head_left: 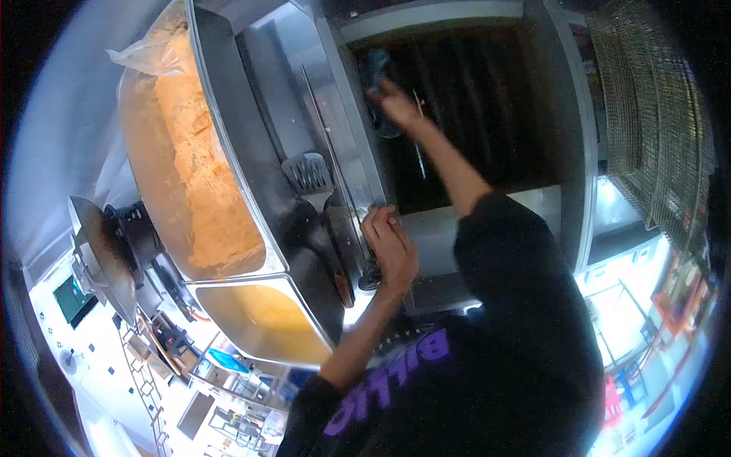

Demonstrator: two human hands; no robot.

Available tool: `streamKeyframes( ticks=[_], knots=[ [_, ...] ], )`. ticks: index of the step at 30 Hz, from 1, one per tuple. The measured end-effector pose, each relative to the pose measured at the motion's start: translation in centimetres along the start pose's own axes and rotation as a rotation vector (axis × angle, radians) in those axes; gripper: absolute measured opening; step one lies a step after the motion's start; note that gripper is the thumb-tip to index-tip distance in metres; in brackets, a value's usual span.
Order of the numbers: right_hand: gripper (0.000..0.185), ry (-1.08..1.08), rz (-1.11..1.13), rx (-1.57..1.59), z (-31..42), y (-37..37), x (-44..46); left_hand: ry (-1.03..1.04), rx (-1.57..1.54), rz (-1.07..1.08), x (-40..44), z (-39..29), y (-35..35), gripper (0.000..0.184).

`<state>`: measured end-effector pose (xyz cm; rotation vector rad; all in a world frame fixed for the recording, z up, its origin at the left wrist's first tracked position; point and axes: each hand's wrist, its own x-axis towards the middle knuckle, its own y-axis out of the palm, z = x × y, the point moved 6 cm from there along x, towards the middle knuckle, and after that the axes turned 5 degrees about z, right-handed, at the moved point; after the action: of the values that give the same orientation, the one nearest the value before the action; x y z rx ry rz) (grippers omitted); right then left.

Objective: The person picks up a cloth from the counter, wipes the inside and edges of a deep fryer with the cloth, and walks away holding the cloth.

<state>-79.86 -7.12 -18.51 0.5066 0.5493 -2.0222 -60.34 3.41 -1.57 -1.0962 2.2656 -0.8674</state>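
My right hand (pixel 396 105) reaches over the dark vat (pixel 480 114), its fingers closed on a dark bluish item (pixel 376 68) that looks like a cloth; blur hides its shape. Nearer to my body, my left hand (pixel 391 247) has its fingers bent together over the metal edge (pixel 371 164) between the vat and the utensil tray. Beside that hand lie a slotted spatula (pixel 308 174) and a long thin metal rod (pixel 324 126). A thin shiny rod or handle (pixel 420 145) shows inside the vat near my right forearm.
Left of the utensils, a deep metal container (pixel 152 167) holds orange-coloured breading and a plastic bag (pixel 164 53). A smaller container (pixel 251 354) below holds yellowish contents. Wire baskets or racks (pixel 655 129) stand at the right. Shelving (pixel 152 381) is at the lower left.
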Motion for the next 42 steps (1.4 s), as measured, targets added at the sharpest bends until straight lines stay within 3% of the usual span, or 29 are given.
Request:
streamKeyframes(
  ticks=[2, 4, 6, 8, 11, 13, 15, 16, 18, 19, 22, 28, 32, 34, 35, 37, 38, 40, 42],
  knots=[
    [0.062, 0.046, -0.064, -0.08, -0.4, 1.4, 0.5, -0.005, -0.015, -0.004, 0.1, 0.0, 0.0, 0.021],
    [0.068, 0.034, 0.099, -0.007, -1.6, 1.5, -1.3, 0.018, 0.013, -0.016, 0.5, -0.2, -0.3, 0.021],
    [0.069, 0.214, 0.273, -0.009, -4.7, 2.2, -4.8, 0.035, 0.028, -0.011, 0.1, -0.5, -0.1, 0.021],
    [0.068, 0.347, 0.263, -0.027, -9.5, 4.4, -8.3, 0.017, -0.046, -0.014, 0.2, -0.1, 0.0, 0.021],
    [0.071, 0.423, 0.378, -0.068, -4.4, 1.5, -13.4, 0.063, -0.01, -0.018, 0.3, -0.7, -0.3, 0.021],
    [0.062, 0.279, 0.303, 0.134, -1.0, -0.4, -13.5, 0.03, -0.051, -0.005, 0.2, -0.4, -0.1, 0.022],
    [0.04, 0.208, 0.135, 0.757, 1.7, -3.1, -10.4, -0.006, -0.086, 0.0, 0.1, -0.1, 0.0, 0.024],
    [0.024, 0.116, 0.162, 1.098, 2.3, -4.8, -7.6, -0.018, -0.073, 0.003, 0.1, -0.1, 0.0, 0.024],
    [0.023, -0.028, -0.102, 1.375, 3.2, -10.9, -1.5, -0.019, -0.051, 0.004, 0.1, 0.0, -0.1, 0.024],
    [0.026, -0.007, -0.431, 1.415, 4.5, -14.3, -1.4, -0.046, -0.016, 0.007, 0.0, 0.0, 0.0, 0.023],
    [0.03, 0.144, -0.723, 1.213, -2.7, -21.4, 6.4, -0.009, 0.061, -0.018, 0.0, -0.1, 0.0, 0.022],
    [0.034, 0.13, -0.877, 1.143, -5.4, -24.1, 6.4, -0.068, 0.011, -0.018, -1.0, 1.0, 0.3, 0.023],
    [0.035, -0.341, -0.708, 1.191, 3.0, -25.2, -1.9, -0.046, 0.053, 0.027, 0.0, 0.4, -0.1, 0.023],
    [0.033, -0.557, -0.798, 1.018, 7.9, -25.5, -7.7, -0.069, 0.031, 0.014, 0.0, 0.5, 0.2, 0.023],
    [0.033, -0.559, -0.794, 1.01, 7.7, -26.1, -8.3, -0.085, 0.007, 0.004, 0.0, 0.5, 0.1, 0.022],
    [0.036, -0.693, -0.849, -0.079, 10.3, -27.7, -10.7, -0.098, -0.027, -0.003, 0.1, 0.6, 0.2, 0.021],
    [0.036, -0.69, -0.854, -0.09, 9.6, -27.8, -11.0, -0.064, -0.033, -0.008, 0.1, 0.7, 0.2, 0.021],
    [0.035, -0.476, -0.778, -1.224, 7.6, -24.7, -9.6, -0.026, -0.048, -0.002, -0.1, 0.4, 0.0, 0.022],
    [0.034, -0.293, -0.474, -1.546, 1.3, -23.7, -7.9, 0.021, -0.011, -0.02, 0.2, -0.3, -0.3, 0.023]
  ],
)
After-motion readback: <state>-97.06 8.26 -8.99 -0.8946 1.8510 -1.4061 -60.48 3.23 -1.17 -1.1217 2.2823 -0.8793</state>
